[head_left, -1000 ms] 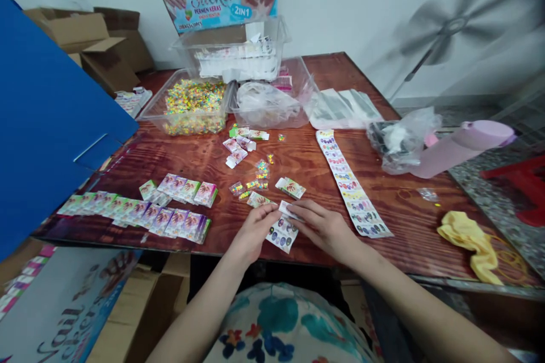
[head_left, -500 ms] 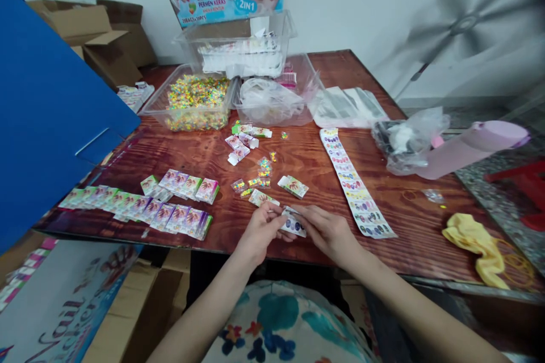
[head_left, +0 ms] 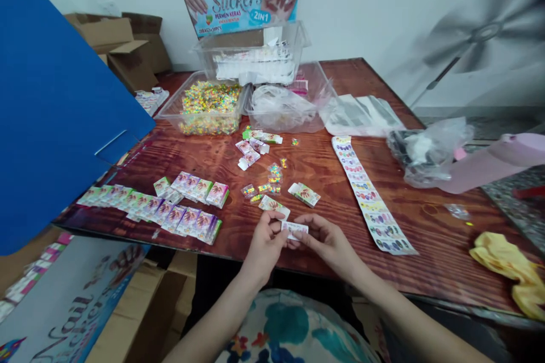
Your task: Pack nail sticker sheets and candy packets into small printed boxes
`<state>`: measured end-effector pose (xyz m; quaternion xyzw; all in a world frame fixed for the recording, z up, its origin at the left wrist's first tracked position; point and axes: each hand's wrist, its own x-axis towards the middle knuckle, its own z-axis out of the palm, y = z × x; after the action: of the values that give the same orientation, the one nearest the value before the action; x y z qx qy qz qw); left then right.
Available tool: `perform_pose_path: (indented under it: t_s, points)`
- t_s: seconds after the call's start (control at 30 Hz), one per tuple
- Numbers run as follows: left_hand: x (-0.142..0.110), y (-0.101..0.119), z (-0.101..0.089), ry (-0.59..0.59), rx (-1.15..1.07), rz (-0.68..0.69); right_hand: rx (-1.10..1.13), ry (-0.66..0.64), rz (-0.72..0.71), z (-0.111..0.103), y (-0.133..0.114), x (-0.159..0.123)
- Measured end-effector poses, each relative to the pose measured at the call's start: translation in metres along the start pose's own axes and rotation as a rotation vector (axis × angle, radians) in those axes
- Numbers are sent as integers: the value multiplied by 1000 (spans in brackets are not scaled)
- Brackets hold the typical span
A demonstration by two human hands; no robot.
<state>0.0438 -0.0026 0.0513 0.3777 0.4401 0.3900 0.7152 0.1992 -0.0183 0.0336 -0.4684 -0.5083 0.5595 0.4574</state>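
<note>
My left hand (head_left: 264,244) and my right hand (head_left: 327,241) pinch a small nail sticker sheet (head_left: 294,229) between them, near the table's front edge. The sheet appears as a narrow white strip with faint printing; whether it is folded I cannot tell. Just beyond my left fingers lies a small printed box (head_left: 273,205), and to its right another small box (head_left: 305,194). Little candy packets (head_left: 264,188) lie scattered past them. On the right a long strip of nail stickers (head_left: 369,195) stretches across the table.
Rows of small filled boxes (head_left: 170,212) line the left front. A clear tub of candy packets (head_left: 210,105) and a tub with plastic bags (head_left: 279,108) stand behind. At right are a pink bottle (head_left: 489,163) and a yellow cloth (head_left: 504,264). A blue panel (head_left: 63,113) slants in from the left.
The sticker sheet now looks narrower, and its dark oval stickers no longer show. My right fingers have shifted from lying over it to pinching its edge. The whole view has swung slightly left.
</note>
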Motion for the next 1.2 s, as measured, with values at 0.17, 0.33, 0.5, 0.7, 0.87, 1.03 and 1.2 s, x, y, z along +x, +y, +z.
perform_pose_path:
  t_s: [0.17, 0.33, 0.5, 0.7, 0.87, 1.03, 1.2]
  points:
    - [10, 0, -24, 111, 728, 314, 45, 156, 74, -6, 6, 5]
    - [35, 9, -46, -16, 1521, 633, -22, 264, 23, -22, 6, 12]
    - [40, 5, -43, -67, 1578, 603, -66, 287, -19, -29, 6, 18]
    - [17, 1, -41, 58, 1262, 456, -24, 249, -25, -21, -2, 29]
    - [2, -7, -50, 163, 1173, 388, -81, 134, -61, -5, 2, 43]
    - [-11, -10, -55, 130, 1136, 450, -229, -45, -90, 17, 12, 46]
    - [-18, -3, -55, 33, 1303, 354, -376, -98, -144, 28, 20, 48]
